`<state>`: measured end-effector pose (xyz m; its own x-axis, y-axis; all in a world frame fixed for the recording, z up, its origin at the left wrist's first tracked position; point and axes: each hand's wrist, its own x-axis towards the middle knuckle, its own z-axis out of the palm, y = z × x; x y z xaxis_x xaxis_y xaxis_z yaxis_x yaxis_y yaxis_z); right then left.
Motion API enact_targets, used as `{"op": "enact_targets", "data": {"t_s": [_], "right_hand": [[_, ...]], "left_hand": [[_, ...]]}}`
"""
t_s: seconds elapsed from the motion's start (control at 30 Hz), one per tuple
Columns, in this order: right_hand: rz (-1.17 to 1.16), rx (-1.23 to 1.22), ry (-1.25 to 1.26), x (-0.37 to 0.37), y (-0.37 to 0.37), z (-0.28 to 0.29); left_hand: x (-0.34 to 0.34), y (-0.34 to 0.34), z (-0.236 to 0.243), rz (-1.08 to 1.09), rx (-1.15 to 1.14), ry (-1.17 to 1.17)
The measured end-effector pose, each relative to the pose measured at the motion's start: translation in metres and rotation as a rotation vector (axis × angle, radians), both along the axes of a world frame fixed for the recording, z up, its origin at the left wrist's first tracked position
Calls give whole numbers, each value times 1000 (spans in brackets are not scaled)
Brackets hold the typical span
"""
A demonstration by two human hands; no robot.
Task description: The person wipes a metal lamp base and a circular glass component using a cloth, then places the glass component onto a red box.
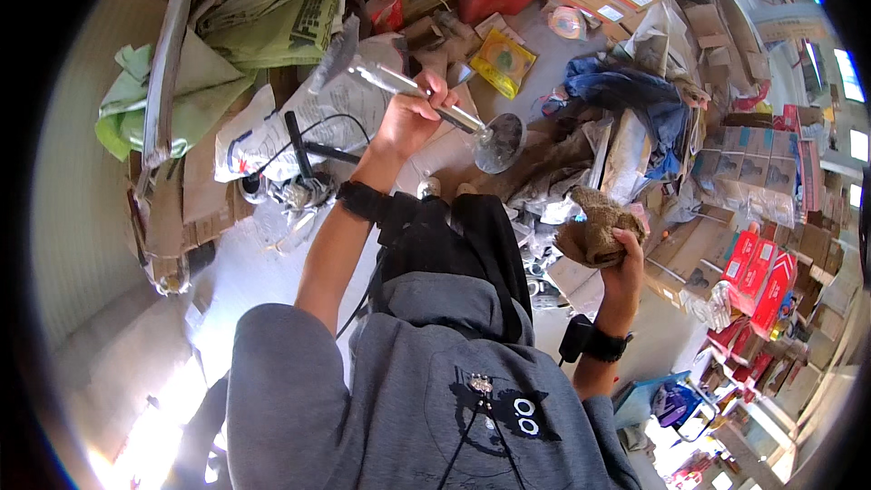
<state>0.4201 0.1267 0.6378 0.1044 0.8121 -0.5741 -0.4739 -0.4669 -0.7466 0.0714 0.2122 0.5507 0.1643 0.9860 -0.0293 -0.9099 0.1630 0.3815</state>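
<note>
My left hand (410,120) is closed around the middle of a shiny metal rod (388,80). At the rod's near end is a dusty round disc (500,142); a flared grey end piece (336,54) sits at its far end. The rod is held slantwise above the floor, in front of my legs. On the right, my right hand (624,259) grips a crumpled brown cloth (599,227), apart from the rod. Part of my right fingers is hidden behind the cloth.
Green woven sacks (277,32) and a white sack (238,147) lie at the left, near a black-barred metal fitting (304,186). A yellow packet (503,63) lies ahead. Dark blue fabric (626,95), cardboard boxes (748,168) and red boxes (760,272) crowd the right.
</note>
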Motion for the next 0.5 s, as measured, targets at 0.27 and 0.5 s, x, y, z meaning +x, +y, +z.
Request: {"op": "enact_targets", "data": {"t_s": [0.27,0.5], "right_hand": [[345,191,-199,-28,84,4],[867,284,-179,-75,154,-47]], "left_hand": [[0,-13,55,-114,26,-468],[4,-9,45,-149,-106,-755]]}}
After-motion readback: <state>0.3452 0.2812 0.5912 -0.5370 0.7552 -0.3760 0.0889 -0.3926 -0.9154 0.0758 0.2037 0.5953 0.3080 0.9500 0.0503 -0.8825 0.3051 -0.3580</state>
